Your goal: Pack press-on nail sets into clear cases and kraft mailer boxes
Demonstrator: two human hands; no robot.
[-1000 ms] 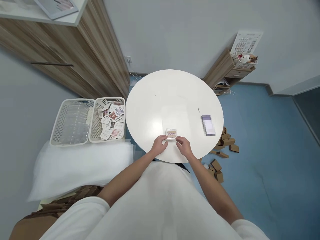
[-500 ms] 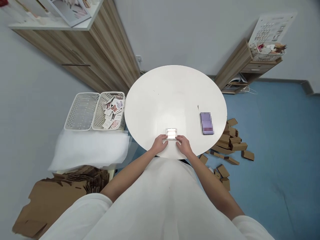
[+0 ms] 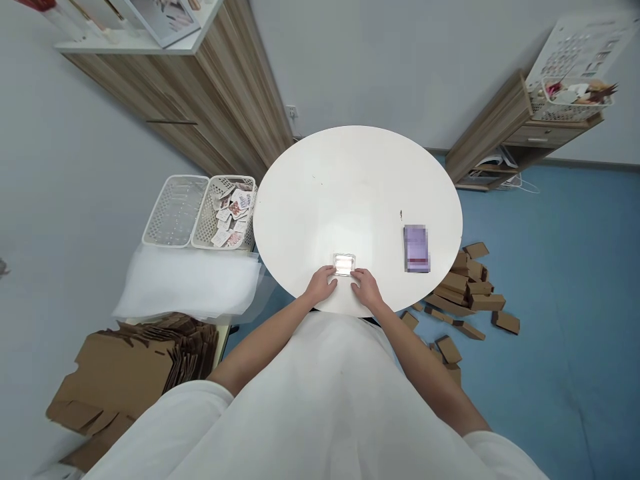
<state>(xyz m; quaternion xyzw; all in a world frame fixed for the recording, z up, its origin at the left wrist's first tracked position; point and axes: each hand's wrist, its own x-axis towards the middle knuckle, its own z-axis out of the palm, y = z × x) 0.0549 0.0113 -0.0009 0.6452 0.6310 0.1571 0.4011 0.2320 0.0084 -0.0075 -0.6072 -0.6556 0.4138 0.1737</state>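
A small clear box (image 3: 344, 265) with a bright, glaring top lies flat on the white oval table (image 3: 360, 180), close to its near edge. My left hand (image 3: 321, 285) reaches its left side, with the fingertips at that edge and the thumb held apart below. On the opposite side my right hand (image 3: 367, 288) mirrors this, fingers stretched to the right edge and thumb separate. What is inside the box cannot be made out through the glare. To the right on the table lies a purple rectangular item (image 3: 417, 249), its surface blurred by pixelation.
Left of the table stand two white baskets, one with clear items (image 3: 175, 210), one with small printed packets (image 3: 233, 210). Nearer are translucent sheets (image 3: 187, 283) and flattened cardboard (image 3: 115, 373). Small brown boxes (image 3: 453, 287) lie on the blue floor at right. Wooden cabinets (image 3: 240, 73) stand behind.
The view has shifted slightly, so the surroundings sit a little farther right. Both hands stay at the sides of the clear box, with hardly any movement.
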